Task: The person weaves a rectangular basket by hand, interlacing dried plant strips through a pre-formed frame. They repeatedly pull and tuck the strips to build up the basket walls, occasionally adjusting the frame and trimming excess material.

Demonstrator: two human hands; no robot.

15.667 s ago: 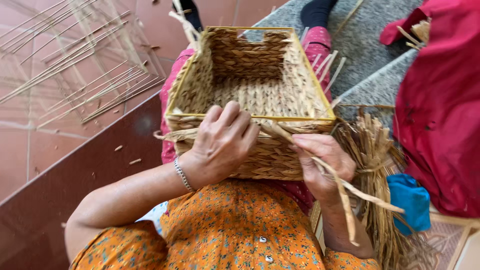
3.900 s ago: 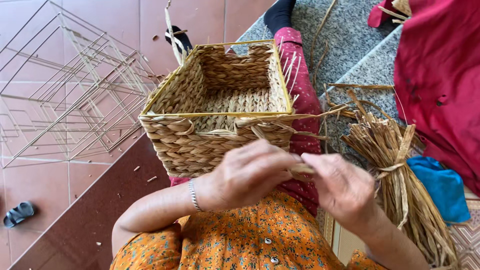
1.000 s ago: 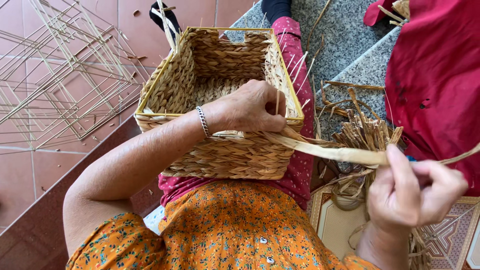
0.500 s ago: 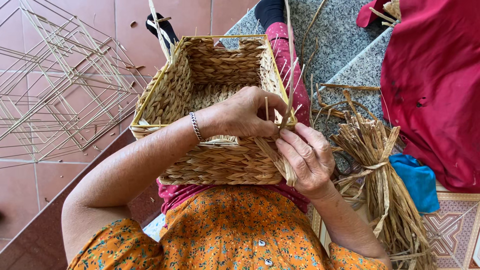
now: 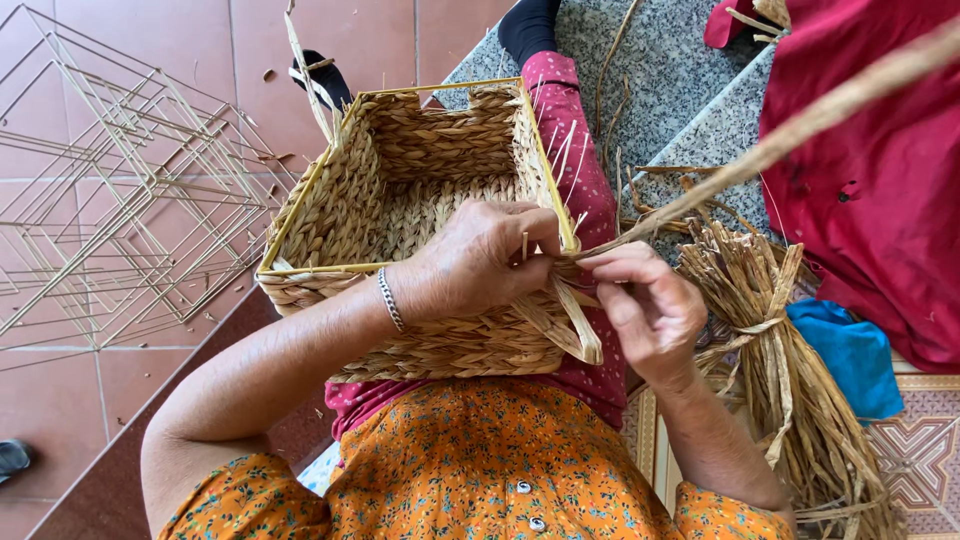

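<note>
Stacked wire frames [image 5: 120, 200] of pale metal lie on the red tiled floor [image 5: 200, 40] to the left, larger than anything else in view. On the person's lap sits a square woven basket [image 5: 420, 210], its walls plaited from dried grass around a yellowish wire rim, open side up and tilted slightly away. To the right, a tied bundle of dried grass stalks [image 5: 780, 360] leans on the grey speckled stone step [image 5: 680, 90], just beside a blue cloth [image 5: 850, 350] and a red garment [image 5: 880, 170].

The left hand [image 5: 480, 265] rests over the basket's near right corner, its grip pressed together on the weave at the rim. The right hand [image 5: 645, 305] is just beside it, fingers pinched on a long grass strand [image 5: 760, 160] that now runs taut, up and away to the top right edge. Half a second ago that strand was short and bunched between both hands at the corner; a second ago the right hand was drawn well out to the side. So the strand has been tucked in at the corner and is being pulled tight again, which suggests one more stitch of the rim binding is closing.
</note>
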